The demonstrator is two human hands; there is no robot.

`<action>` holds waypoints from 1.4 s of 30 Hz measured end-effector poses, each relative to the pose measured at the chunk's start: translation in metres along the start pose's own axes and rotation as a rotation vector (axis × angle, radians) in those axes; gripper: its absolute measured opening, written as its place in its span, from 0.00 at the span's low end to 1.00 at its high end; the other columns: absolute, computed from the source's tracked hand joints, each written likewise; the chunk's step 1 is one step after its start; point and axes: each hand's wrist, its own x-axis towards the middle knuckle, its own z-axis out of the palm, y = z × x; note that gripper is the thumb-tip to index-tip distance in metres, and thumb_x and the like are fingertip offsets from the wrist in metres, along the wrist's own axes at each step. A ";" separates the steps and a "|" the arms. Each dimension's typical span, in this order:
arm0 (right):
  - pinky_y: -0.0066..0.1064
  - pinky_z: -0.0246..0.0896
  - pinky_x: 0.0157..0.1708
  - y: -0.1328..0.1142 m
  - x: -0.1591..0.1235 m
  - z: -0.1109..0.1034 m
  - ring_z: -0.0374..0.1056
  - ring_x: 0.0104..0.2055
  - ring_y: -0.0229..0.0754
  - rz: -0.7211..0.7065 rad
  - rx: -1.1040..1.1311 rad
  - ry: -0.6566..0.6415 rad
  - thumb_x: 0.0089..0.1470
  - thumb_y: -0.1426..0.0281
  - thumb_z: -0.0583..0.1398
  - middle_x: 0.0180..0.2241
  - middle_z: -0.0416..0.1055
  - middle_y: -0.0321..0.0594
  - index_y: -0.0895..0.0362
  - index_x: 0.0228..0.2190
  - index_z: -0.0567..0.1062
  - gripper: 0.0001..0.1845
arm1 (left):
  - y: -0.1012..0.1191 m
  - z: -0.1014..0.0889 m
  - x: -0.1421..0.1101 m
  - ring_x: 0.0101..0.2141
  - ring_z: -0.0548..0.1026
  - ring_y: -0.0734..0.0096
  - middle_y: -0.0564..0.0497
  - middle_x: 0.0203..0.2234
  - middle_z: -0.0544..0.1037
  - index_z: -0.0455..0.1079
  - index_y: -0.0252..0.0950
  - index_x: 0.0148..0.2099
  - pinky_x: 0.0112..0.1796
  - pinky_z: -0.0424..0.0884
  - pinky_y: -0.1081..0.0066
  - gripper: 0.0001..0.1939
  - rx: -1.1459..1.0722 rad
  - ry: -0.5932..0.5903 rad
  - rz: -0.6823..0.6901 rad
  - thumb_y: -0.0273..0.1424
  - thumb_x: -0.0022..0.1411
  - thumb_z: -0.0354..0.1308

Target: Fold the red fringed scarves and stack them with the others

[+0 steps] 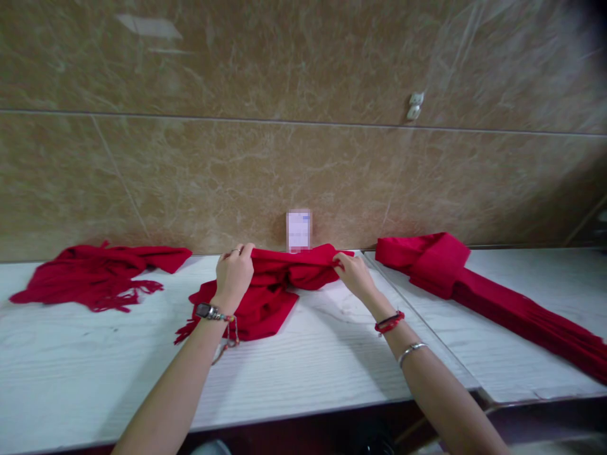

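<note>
A red fringed scarf [270,291] lies bunched on the white table [308,360], close to the wall. My left hand [233,273] is closed on its upper left edge. My right hand [351,273] pinches the scarf's right end. Both arms reach forward from the near edge. The left wrist wears a watch and a bracelet, and the right wrist wears a red band and a silver bangle.
Another red scarf [95,273] lies crumpled at the far left. A folded stack of red scarves [478,294] stretches across a second white table [531,278] on the right. A small card [298,230] leans against the brown marble wall [303,126].
</note>
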 end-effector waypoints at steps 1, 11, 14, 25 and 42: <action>0.30 0.53 0.31 0.005 0.000 -0.002 0.67 0.28 0.42 0.031 -0.045 0.007 0.49 0.76 0.52 0.26 0.73 0.42 0.57 0.29 0.69 0.06 | -0.004 0.000 0.000 0.33 0.74 0.62 0.44 0.35 0.74 0.67 0.34 0.46 0.35 0.66 0.67 0.16 0.014 0.004 -0.039 0.20 0.60 0.43; 0.31 0.61 0.34 0.002 -0.005 0.000 0.66 0.32 0.40 -0.086 0.304 -0.090 0.49 0.69 0.58 0.32 0.71 0.42 0.59 0.34 0.70 0.08 | 0.020 0.011 -0.007 0.50 0.65 0.60 0.42 0.52 0.65 0.65 0.36 0.52 0.49 0.60 0.61 0.22 -0.138 -0.067 0.400 0.18 0.57 0.46; 0.35 0.63 0.40 -0.024 -0.013 0.008 0.67 0.39 0.42 -0.240 0.442 -0.321 0.49 0.64 0.61 0.42 0.68 0.45 0.57 0.47 0.66 0.23 | 0.033 0.011 -0.011 0.43 0.71 0.65 0.44 0.45 0.71 0.63 0.35 0.54 0.45 0.64 0.64 0.20 -0.203 -0.176 0.483 0.21 0.60 0.46; 0.42 0.53 0.53 -0.019 -0.017 0.012 0.53 0.57 0.52 -0.343 0.434 -0.423 0.36 0.65 0.68 0.57 0.51 0.54 0.57 0.60 0.47 0.54 | -0.005 -0.004 0.003 0.32 0.73 0.62 0.45 0.33 0.73 0.68 0.34 0.46 0.32 0.67 0.68 0.14 -0.025 0.039 -0.010 0.24 0.60 0.44; 0.42 0.55 0.47 -0.022 -0.009 0.007 0.58 0.47 0.50 -0.035 0.128 0.212 0.46 0.76 0.55 0.43 0.64 0.48 0.57 0.46 0.66 0.22 | 0.030 0.006 -0.010 0.34 0.74 0.68 0.47 0.36 0.76 0.65 0.34 0.50 0.37 0.67 0.68 0.15 -0.321 0.047 0.457 0.29 0.67 0.41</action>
